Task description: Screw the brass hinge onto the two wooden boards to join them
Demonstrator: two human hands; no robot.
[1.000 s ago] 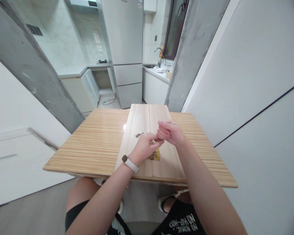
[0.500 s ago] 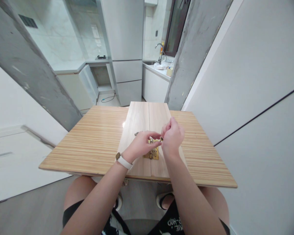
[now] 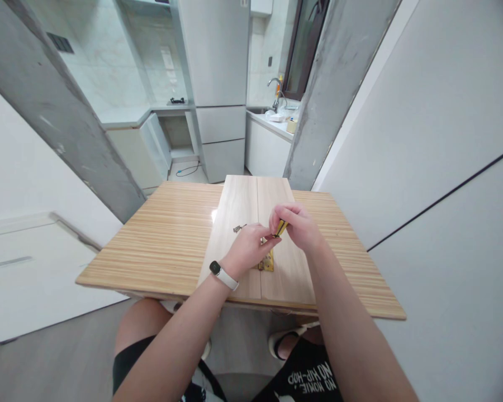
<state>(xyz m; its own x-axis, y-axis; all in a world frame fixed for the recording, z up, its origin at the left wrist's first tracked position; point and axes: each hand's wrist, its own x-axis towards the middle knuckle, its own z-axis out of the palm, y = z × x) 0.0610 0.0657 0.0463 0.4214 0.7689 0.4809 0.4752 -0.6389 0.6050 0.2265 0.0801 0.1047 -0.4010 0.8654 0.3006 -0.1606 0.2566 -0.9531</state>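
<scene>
My right hand (image 3: pixel 298 226) is wrapped round the yellow-and-black handle of a screwdriver (image 3: pixel 281 226), which is tilted with its lower end towards my left hand. The left hand (image 3: pixel 254 245), with a white-banded watch on its wrist, has thumb and fingers pinched at that lower end; what sits between the fingertips is too small to make out. Below them a gold hinge (image 3: pixel 268 262) lies over the seam of two pale wooden boards (image 3: pixel 238 204), partly hidden by the left hand. Several small screws (image 3: pixel 238 228) lie on the left board.
The boards rest on a striped wooden table (image 3: pixel 151 240). White panels (image 3: pixel 452 184) stand close on the right. Beyond the table are a fridge (image 3: pixel 218 56) and a sink counter (image 3: pixel 272 131). My legs are under the table's near edge.
My right hand has turned and lowered its fingers, so the yellow screwdriver handle now shows. My left hand stays near the hinge, shifted slightly. The view has moved a little.
</scene>
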